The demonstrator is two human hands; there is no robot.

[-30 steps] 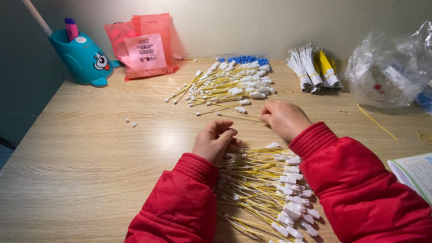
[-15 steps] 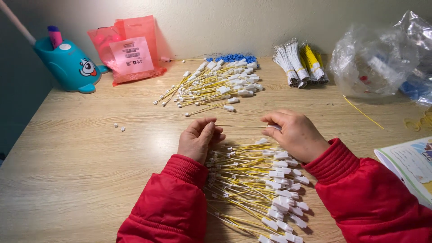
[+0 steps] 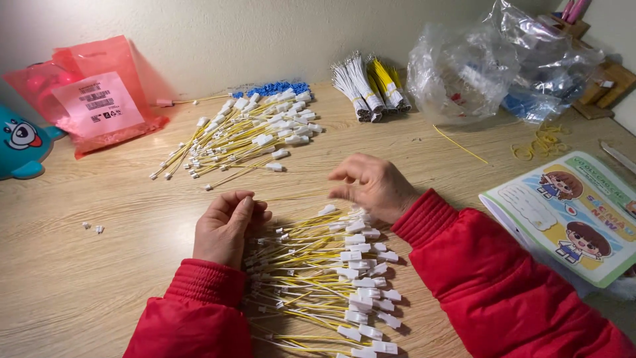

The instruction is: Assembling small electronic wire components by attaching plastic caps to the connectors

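A light wooden table (image 3: 99, 285) carried two heaps of yellow wires with white connectors (image 3: 318, 278) (image 3: 245, 132), tied wire bundles (image 3: 368, 83), blue pieces (image 3: 275, 88), a red bag (image 3: 93, 99), clear plastic bags (image 3: 490, 66), a picture booklet (image 3: 570, 212)

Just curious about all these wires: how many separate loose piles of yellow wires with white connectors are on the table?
2: one pile between the red sleeves, near the hands; another pile farther back beside the red bag.

both hands, left hand (image 3: 226, 225) and right hand (image 3: 372, 185), stretch one yellow wire (image 3: 295, 197) above the wire pile (image 3: 318, 285).
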